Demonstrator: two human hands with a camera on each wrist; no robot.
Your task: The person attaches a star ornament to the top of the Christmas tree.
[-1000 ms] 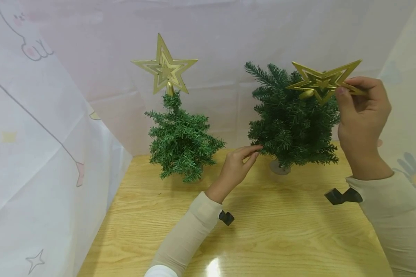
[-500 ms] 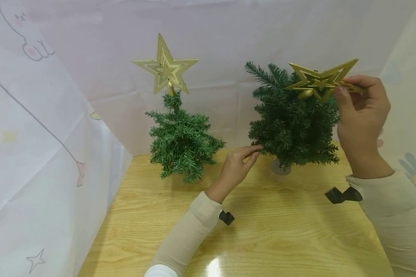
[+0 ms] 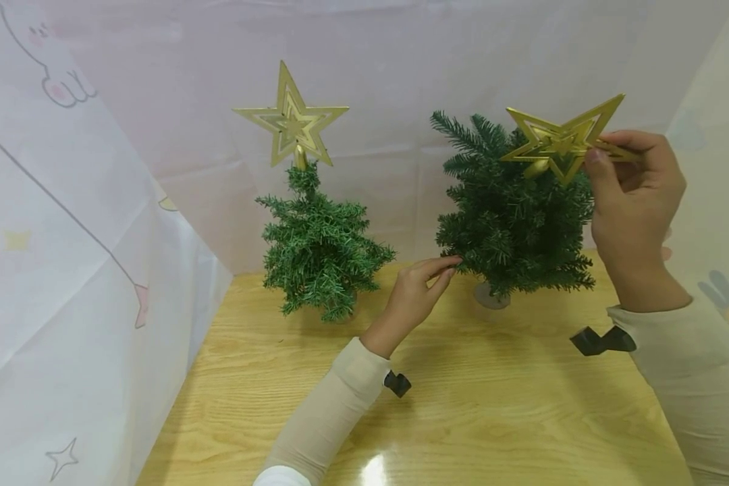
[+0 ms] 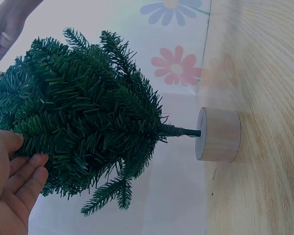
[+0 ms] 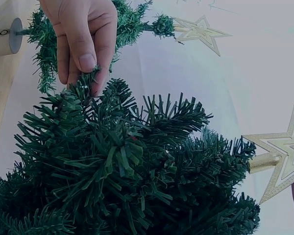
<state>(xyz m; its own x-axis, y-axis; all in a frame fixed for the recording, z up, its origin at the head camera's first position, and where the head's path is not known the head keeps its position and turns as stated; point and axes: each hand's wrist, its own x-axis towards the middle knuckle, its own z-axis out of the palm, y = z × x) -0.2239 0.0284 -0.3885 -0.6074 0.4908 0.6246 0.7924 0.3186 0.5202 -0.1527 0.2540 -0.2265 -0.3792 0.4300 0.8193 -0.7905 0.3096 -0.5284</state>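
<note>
On the right in the head view stands a dark green miniature Christmas tree (image 3: 510, 229) on a round wooden base (image 4: 219, 134). My left hand (image 3: 410, 297) pinches a branch tip on its lower left side between thumb and fingers, seen closely in the right wrist view. In my right hand (image 3: 638, 196) a gold star topper (image 3: 561, 145) is held by one point, tilted, in front of the tree's upper part. Its short hollow stem (image 5: 264, 162) lies close to the upper needles in the right wrist view; whether they touch I cannot tell. The tree's tip is largely hidden.
A second, lighter green miniature tree (image 3: 318, 250) stands to the left, topped by an upright gold star (image 3: 291, 125). Both trees stand on a wood-grain table (image 3: 474, 405). Pale printed cloth (image 3: 389, 61) hangs behind and at the sides.
The star in my right hand has shifted slightly left and tilted a little, showing more of its face. My left hand stays on the branch.
</note>
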